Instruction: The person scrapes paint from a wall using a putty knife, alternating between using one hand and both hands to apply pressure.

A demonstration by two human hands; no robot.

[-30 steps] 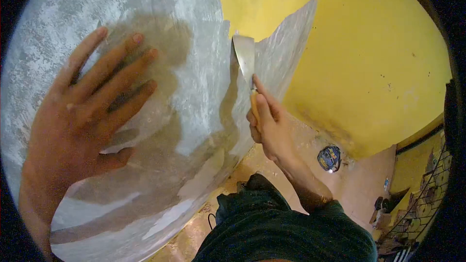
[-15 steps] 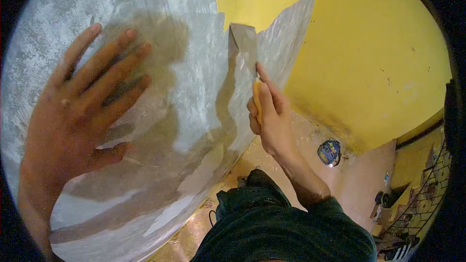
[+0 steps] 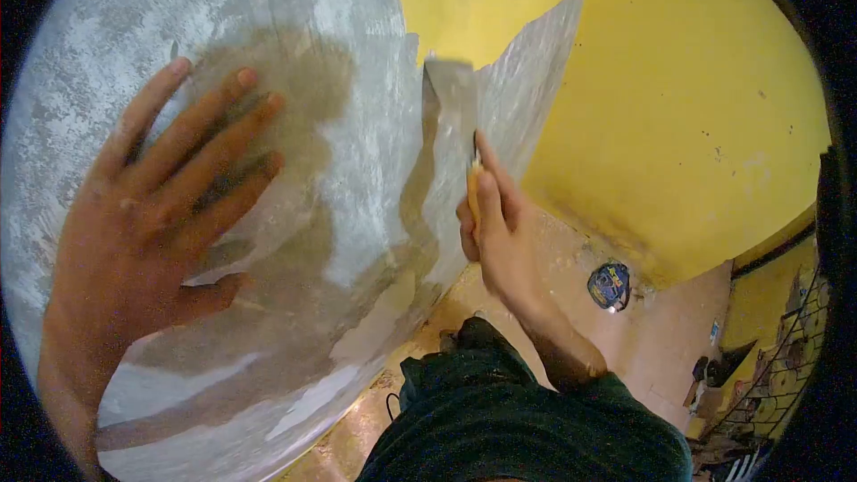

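My left hand (image 3: 147, 232) is at the left, fingers spread, apparently flat against the grey, scraped wall (image 3: 357, 152). In my right hand (image 3: 504, 232) is a putty knife (image 3: 453, 103) with a wide metal blade and a yellowish handle. My forefinger stretches along the handle towards the blade. The blade points up the wall, its end close to the ragged border where yellow paint (image 3: 482, 0) meets the bare grey surface. Whether the edge presses on the wall is hard to tell. A shadow of the knife and arm falls just left of the blade.
A yellow wall (image 3: 678, 116) adjoins on the right. Below, a dark blue printed bag (image 3: 609, 286) lies on the dusty floor (image 3: 652, 339). At the lower right stands a black metal grille (image 3: 786, 366), with dark objects beside it.
The putty knife has slid slightly down the wall, away from the yellow paint. My left hand keeps its place on the wall; the whole view has shifted a little.
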